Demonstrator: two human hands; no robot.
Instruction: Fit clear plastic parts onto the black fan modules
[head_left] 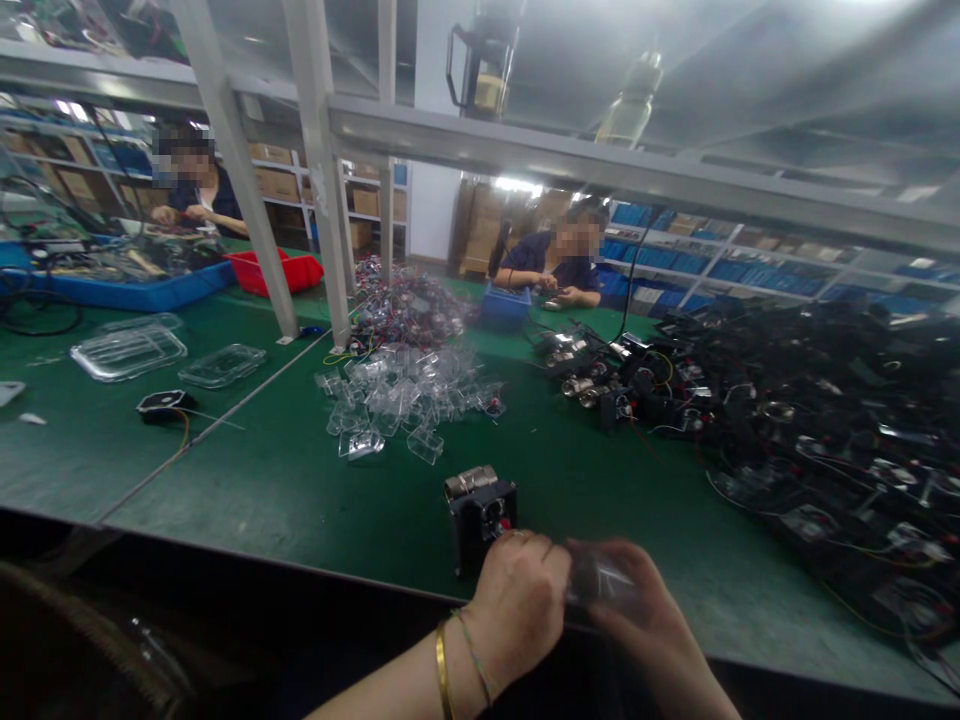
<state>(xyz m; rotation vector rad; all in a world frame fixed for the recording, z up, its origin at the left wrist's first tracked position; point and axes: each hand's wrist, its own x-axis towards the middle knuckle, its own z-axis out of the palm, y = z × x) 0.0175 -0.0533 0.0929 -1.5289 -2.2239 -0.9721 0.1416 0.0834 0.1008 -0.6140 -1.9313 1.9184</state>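
Note:
In front of me, near the table's front edge, stands a black box-like unit with a metal pipe fitting on top and a small red part on its face. My left hand is closed against its right side, fingers curled at the red part; the fingertips are hidden. Close beside it, my right hand is smeared by motion and closed around a clear plastic cover. A heap of similar clear plastic covers lies beyond the unit.
Many black units with wires pile up on the right. Wired small parts are heaped behind the covers. A metal post rises mid-left. Clear trays, a red bin and a blue tray are left. Two people sit opposite.

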